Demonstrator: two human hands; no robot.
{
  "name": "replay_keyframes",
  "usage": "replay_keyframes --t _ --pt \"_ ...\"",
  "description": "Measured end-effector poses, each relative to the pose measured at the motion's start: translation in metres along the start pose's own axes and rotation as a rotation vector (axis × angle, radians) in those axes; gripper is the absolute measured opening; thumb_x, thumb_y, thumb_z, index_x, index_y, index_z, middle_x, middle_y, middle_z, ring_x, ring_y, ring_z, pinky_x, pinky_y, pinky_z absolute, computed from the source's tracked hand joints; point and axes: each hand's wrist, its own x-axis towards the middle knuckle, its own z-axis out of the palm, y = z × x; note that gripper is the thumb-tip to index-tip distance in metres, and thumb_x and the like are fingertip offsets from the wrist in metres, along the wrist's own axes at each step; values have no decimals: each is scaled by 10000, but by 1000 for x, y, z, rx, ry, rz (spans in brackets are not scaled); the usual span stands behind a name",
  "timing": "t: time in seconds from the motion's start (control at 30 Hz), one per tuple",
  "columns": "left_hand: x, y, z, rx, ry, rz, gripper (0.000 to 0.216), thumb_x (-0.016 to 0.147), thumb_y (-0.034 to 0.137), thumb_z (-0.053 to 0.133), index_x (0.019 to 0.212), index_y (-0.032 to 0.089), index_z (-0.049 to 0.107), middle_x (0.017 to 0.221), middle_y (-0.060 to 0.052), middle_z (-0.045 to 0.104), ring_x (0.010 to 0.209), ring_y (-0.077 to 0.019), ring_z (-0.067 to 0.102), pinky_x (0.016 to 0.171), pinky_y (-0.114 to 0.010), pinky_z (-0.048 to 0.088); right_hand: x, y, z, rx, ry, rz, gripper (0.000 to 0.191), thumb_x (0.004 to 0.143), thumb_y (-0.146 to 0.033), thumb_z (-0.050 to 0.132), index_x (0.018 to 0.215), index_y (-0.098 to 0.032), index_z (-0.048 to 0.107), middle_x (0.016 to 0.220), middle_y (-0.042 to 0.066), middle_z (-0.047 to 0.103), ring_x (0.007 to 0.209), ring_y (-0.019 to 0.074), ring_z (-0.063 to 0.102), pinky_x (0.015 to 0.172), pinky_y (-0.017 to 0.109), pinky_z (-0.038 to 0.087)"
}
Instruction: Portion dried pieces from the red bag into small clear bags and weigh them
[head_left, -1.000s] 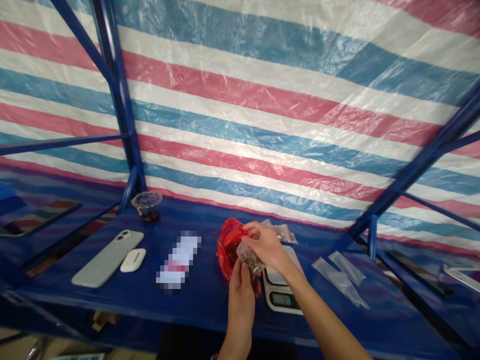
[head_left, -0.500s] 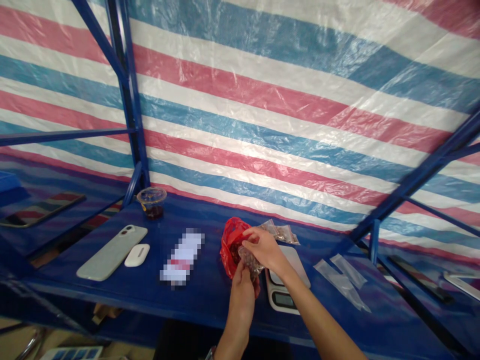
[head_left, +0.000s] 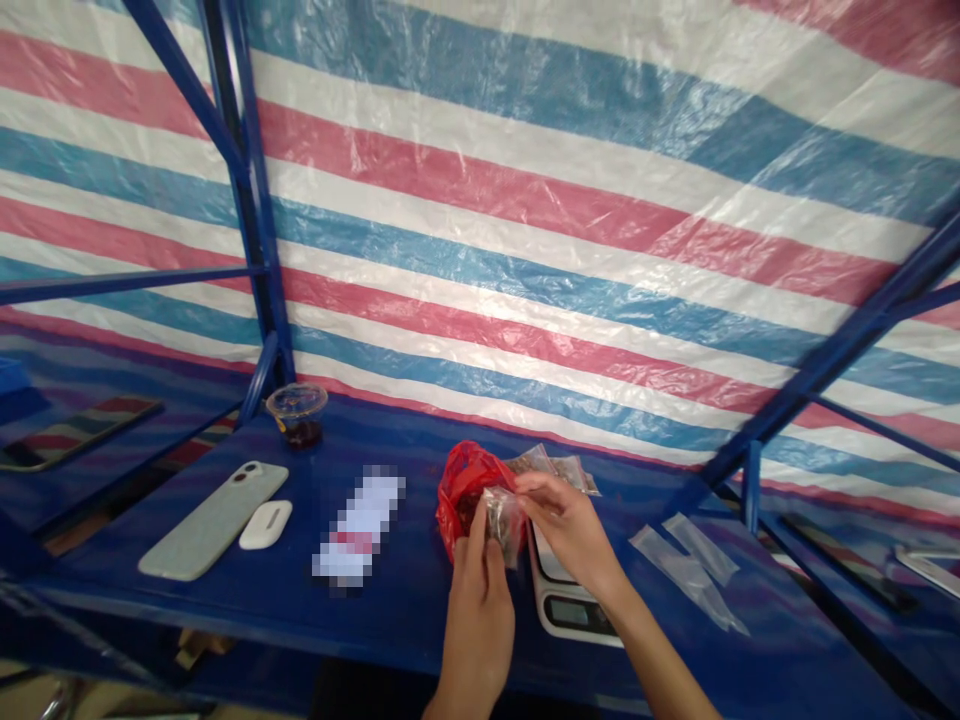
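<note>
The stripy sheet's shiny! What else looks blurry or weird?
Head view: glare streaks the stripy sheet and glints on the held clear bag; same head view: square blocks cover a bright patch, and the scale's display is too unclear to read.

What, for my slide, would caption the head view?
Left hand holding a clear packet by a red bag, right hand and scale alongside.

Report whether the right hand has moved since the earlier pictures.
Yes: the right hand has shifted rightward in the view, judged against the white rectangular digital scale.
</note>
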Motion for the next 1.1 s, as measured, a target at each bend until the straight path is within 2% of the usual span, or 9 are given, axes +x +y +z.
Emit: replay_keyframes --t 0.1,0.2,0.33,0.43,0.5,0.57,0.67,0.73,1.1 --pt "-6 16 -1 99 -64 51 520 1042 415 402 1541 296 491 1392 -131 572 1245 -264 633 1073 -397 500 -17 -3 -17 26 56 -37 209 894 -424 722 982 -235 744 1019 62 764 971 239 719 904 354 567" --pt "-8 20 -4 191 -68 153 518 1047 402 389 1550 313 470 1324 -126 562 1095 -236 679 939 -365 563 -30 5 -39 -9 166 -19 246 890 -460 729 967 -227 744 1002 78 765 939 250 714 839 353 577" --pt "-1 10 -27 312 99 265 507 1043 400 388 1528 290 483 1329 -132 539 1088 -240 664 885 -376 574 -36 37 -72 -53 294 123 392 798 -542 776 984 -200 737 928 84 771 709 223 695 616 324 546" --pt "13 -4 -49 406 210 262 487 1027 419 405 1459 244 546 1238 -128 571 954 -231 669 839 -388 574 -36 68 -89 -111 351 176 448 755 -582 778 969 -190 755 941 99 782 729 248 717 666 366 567" --pt "22 -13 -60 470 217 242 506 1018 433 409 1460 222 533 1185 -115 589 812 -209 651 802 -400 571 -39 86 -94 -139 402 179 468 782 -604 735 1004 -192 763 995 119 789 844 285 738 774 416 580" --pt "30 -22 -68 524 217 233 516 1012 445 410 1457 211 528 1168 -111 590 746 -199 624 784 -415 563 -44 101 -95 -169 519 172 493 816 -628 679 1019 -186 762 1031 138 787 924 306 731 846 449 571" --pt "34 -32 -73 539 234 265 502 1007 440 408 1407 175 553 1105 -104 593 763 -211 610 819 -438 552 -54 118 -94 -188 707 185 529 832 -654 628 994 -167 757 1011 155 780 895 306 717 825 454 570" --pt "34 -36 -74 541 235 279 490 1002 433 410 1377 159 565 1046 -92 599 771 -218 608 823 -438 548 -60 125 -93 -174 767 198 519 836 -642 625 997 -165 753 989 148 780 860 296 711 793 437 569" --pt "33 -35 -73 650 239 335 404 964 397 436 1218 155 637 1004 -95 623 784 -234 615 784 -399 527 -63 120 -90 -161 694 191 466 885 -613 603 987 -185 754 972 117 773 836 261 687 746 383 554"
